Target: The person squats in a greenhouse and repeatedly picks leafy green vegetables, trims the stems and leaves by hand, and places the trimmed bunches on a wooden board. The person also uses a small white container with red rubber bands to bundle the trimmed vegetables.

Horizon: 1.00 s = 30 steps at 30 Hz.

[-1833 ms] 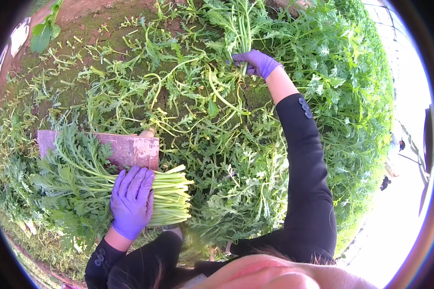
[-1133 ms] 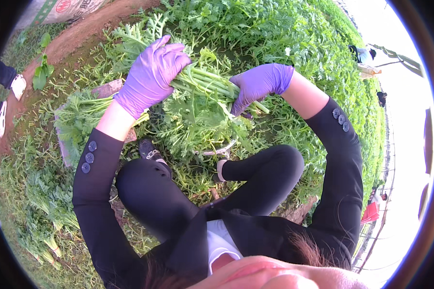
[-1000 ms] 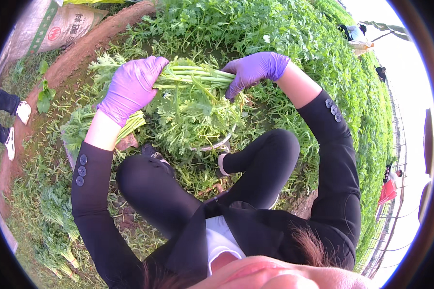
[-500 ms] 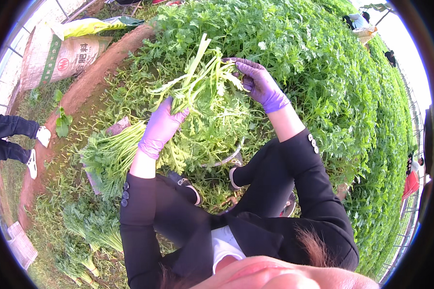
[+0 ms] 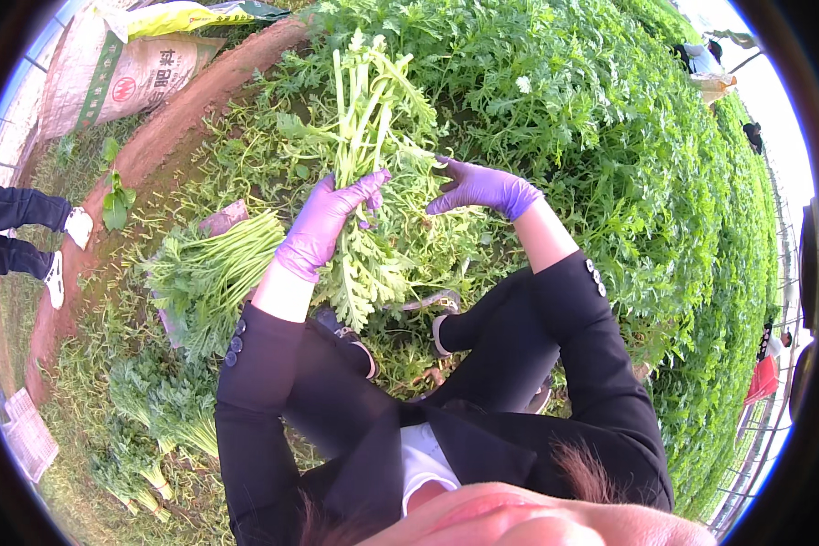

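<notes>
The bunch of greens (image 5: pixel 355 150) is grasped by the left hand (image 5: pixel 328 221), its fingers partly hidden, while right of the bunch the right hand (image 5: pixel 485 188) is held unclosed.

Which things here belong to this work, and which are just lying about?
Likely part of it:
leafy green stalks in the purple-gloved left hand
pile of pale-stemmed greens
green leafy bundles, lower left

Apparently lying about:
white woven sack with green stripe
flat yellow bag
</notes>
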Motion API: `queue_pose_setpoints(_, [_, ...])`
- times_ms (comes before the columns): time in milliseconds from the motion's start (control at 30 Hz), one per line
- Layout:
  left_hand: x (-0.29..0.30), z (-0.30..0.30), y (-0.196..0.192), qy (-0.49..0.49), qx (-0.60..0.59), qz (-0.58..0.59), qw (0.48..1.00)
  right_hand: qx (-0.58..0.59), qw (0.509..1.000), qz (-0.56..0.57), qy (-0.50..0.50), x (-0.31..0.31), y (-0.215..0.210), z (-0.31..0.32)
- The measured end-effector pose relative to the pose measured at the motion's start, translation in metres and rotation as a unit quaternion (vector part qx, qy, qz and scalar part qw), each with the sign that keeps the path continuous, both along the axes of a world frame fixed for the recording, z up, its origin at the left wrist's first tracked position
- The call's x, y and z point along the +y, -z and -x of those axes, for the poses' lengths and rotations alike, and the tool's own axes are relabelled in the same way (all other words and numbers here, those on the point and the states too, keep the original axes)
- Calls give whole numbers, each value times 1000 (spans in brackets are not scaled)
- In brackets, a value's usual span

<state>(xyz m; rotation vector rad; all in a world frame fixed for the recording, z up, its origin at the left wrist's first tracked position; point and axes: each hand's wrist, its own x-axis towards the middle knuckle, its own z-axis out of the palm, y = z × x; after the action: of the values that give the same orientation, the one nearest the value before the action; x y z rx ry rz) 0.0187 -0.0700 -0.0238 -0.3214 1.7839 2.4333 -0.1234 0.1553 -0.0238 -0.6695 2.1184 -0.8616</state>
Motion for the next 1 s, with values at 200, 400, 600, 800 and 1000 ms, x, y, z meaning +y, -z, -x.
queue_pose_setpoints(200, [32,-3,-6,231,-47,-92,967,-430,730,523,93,-36,-20,-28])
queue_pose_setpoints(400, [31,-13,-10,110,-36,112,987,-338,702,600,182,-38,-12,-20])
queue_pose_setpoints(600, [47,-19,1,117,-44,-12,992,-305,792,511,133,-7,-25,-22])
queue_pose_setpoints(800, [1,-29,15,151,-99,57,982,48,982,-103,150,235,40,-48])
queue_pose_setpoints(1000, [1,-32,27,102,-183,113,971,-251,813,-472,230,427,223,-264])
